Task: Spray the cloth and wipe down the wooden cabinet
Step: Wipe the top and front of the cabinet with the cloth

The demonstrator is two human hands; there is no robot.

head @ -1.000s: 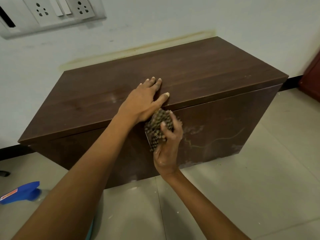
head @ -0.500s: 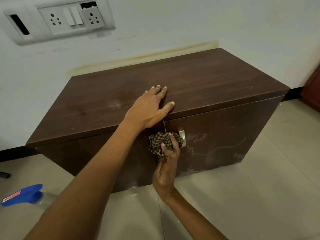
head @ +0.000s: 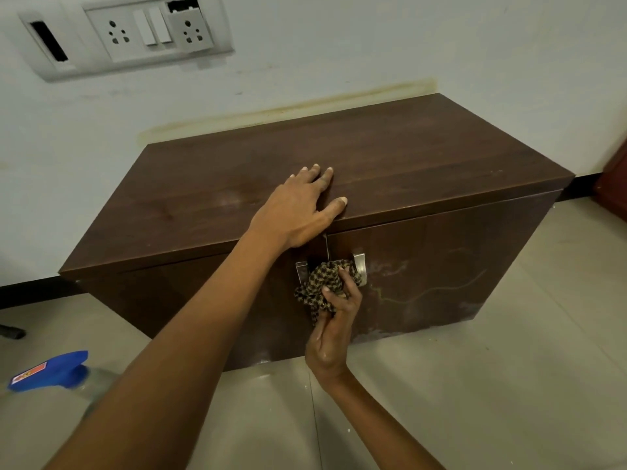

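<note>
A low dark wooden cabinet (head: 424,157) stands on the floor against the wall. My left hand (head: 298,208) lies flat on its top near the front edge, fingers spread. My right hand (head: 334,320) grips a bunched black-and-tan checked cloth (head: 322,286) and presses it on the cabinet front, between the two metal door handles (head: 360,266). A spray bottle with a blue head (head: 51,369) lies on the floor at the lower left, partly hidden by my left arm.
A white switch and socket panel (head: 135,32) is on the wall above. Pale streaks and smears mark the right door (head: 441,293). A reddish-brown piece of furniture (head: 614,191) stands at the right edge. Grey floor tiles (head: 475,401) lie in front.
My right hand has moved the cloth down the cabinet front, from just under the top edge to the handles. My left hand stays flat on the top.
</note>
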